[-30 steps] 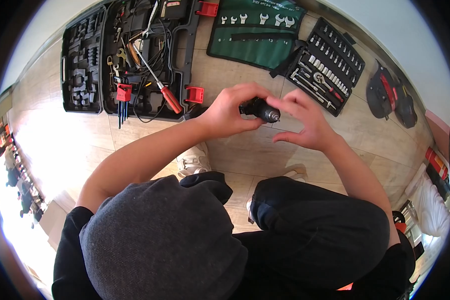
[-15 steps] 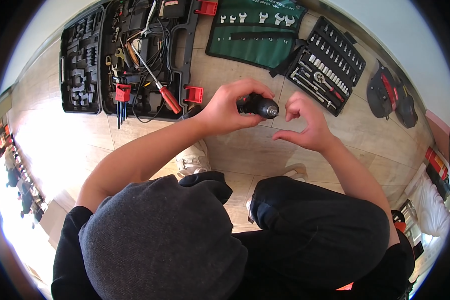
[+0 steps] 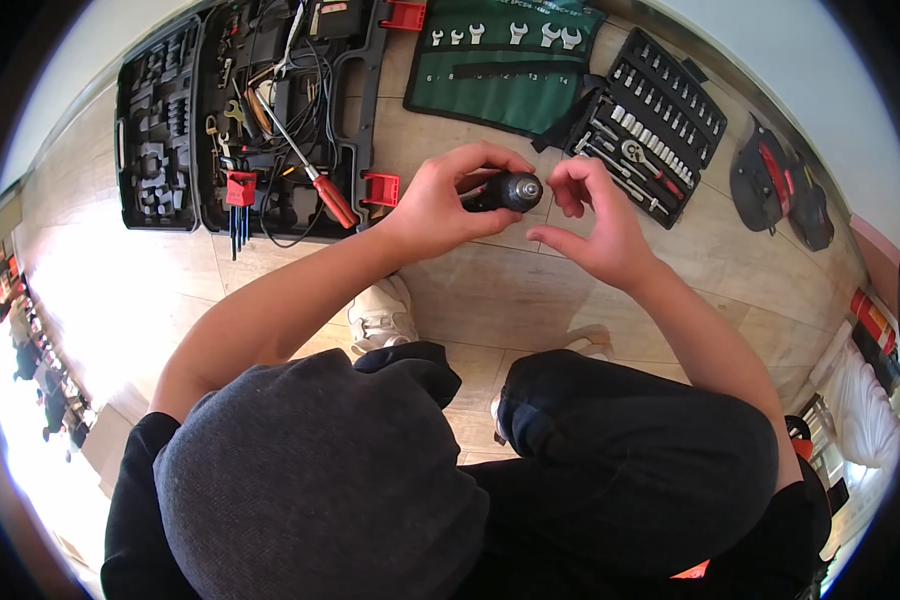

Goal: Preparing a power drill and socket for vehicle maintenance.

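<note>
Gripping the blk drill-like tool (image 3: 510, 192) above the floor (image 3: 490, 290), L hand (image 3: 438, 205) wraps fingers round its body, prob. to keep the metal tip (image 3: 532, 187) clear. R hand (image 3: 607, 218) hovers just beside, fingers curled, thumb wide apart, w/ nothing held.

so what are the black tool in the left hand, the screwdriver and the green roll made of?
Black tool: dark casing, probably plastic; silvery, shiny tip suggests metal.
Screwdriver: smooth, evenly red handle, likely plastic; bright silvery shaft looks metal.
Green roll: matte, lies limp, so probably fabric; weave unclear.
</note>
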A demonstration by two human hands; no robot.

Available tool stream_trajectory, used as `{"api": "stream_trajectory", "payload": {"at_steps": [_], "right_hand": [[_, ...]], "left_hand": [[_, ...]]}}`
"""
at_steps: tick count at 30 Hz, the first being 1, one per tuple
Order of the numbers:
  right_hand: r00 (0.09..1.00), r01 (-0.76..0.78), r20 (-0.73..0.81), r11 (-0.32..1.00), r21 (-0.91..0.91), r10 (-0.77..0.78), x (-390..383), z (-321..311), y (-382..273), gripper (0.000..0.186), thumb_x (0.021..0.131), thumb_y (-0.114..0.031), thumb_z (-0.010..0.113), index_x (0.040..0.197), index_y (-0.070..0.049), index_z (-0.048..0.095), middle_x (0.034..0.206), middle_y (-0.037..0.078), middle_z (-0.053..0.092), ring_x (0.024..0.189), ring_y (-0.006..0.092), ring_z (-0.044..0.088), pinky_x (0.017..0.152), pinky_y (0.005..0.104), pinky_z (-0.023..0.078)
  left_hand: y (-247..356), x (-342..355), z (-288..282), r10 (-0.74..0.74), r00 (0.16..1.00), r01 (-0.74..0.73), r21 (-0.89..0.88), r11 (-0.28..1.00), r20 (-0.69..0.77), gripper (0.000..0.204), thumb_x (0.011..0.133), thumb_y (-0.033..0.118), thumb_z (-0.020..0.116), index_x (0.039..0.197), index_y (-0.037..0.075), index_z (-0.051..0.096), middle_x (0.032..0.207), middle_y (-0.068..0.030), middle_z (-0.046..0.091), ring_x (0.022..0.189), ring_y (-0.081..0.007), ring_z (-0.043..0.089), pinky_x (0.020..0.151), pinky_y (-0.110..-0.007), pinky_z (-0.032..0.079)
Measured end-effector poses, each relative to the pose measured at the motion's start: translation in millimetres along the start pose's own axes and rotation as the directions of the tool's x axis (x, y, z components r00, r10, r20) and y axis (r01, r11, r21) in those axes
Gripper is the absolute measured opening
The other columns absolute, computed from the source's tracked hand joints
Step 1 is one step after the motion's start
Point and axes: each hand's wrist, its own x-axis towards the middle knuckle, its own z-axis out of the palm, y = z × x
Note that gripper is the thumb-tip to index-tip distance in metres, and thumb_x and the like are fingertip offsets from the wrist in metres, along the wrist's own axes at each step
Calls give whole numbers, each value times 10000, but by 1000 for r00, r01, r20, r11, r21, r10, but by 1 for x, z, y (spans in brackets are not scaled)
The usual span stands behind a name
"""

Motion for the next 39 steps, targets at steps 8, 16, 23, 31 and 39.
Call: {"api": "stream_trajectory", "payload": {"at_steps": [8,16,23,31,39], "right_hand": [[998,57,34,990,-132,-53,8,-4,-9,663,791,-182,904,1344,-78,553,933,23,534,774,136,480,701,278,449],[999,-46,-12,999,0,46,7,3,-19,544,791,-180,904,1224,-71,594,922,21,521,771,133,468,702,275,445],[998,61,6,995,-77,-61,4,2,-9,480,805,-163,897,1130,-79,554,915,10,508,761,119,452,685,274,435],[1000,-12,-7,1000,15,12,3,8,-6,457,834,-145,878,1115,-86,521,911,5,508,763,109,454,684,266,439],[998,52,-45,998,44,-50,15,3,-21,537,834,-107,859,1297,-89,587,934,20,526,775,114,488,702,271,460]], "left_hand": [[-5,2,0,6,999,-11,-101,995,-47,492,824,54,829,1280,19,648,1266,-85,668,1227,-194,646,1152,-402,487],[-8,5,-8,-95,995,87,-169,982,-41,540,848,-70,771,1351,6,590,1381,-106,608,1263,-203,606,1080,-391,528],[-8,5,-7,-94,995,85,-210,974,-35,524,869,-65,763,1354,9,580,1411,-108,598,1253,-206,610,991,-368,577],[-11,5,-7,-64,997,55,-194,979,-40,525,865,-65,761,1350,10,573,1415,-112,594,1278,-204,594,1077,-385,526],[-9,4,-4,-33,998,23,-157,987,-60,517,841,48,826,1306,-3,604,1288,-115,648,1246,-202,626,1165,-401,465]]}}
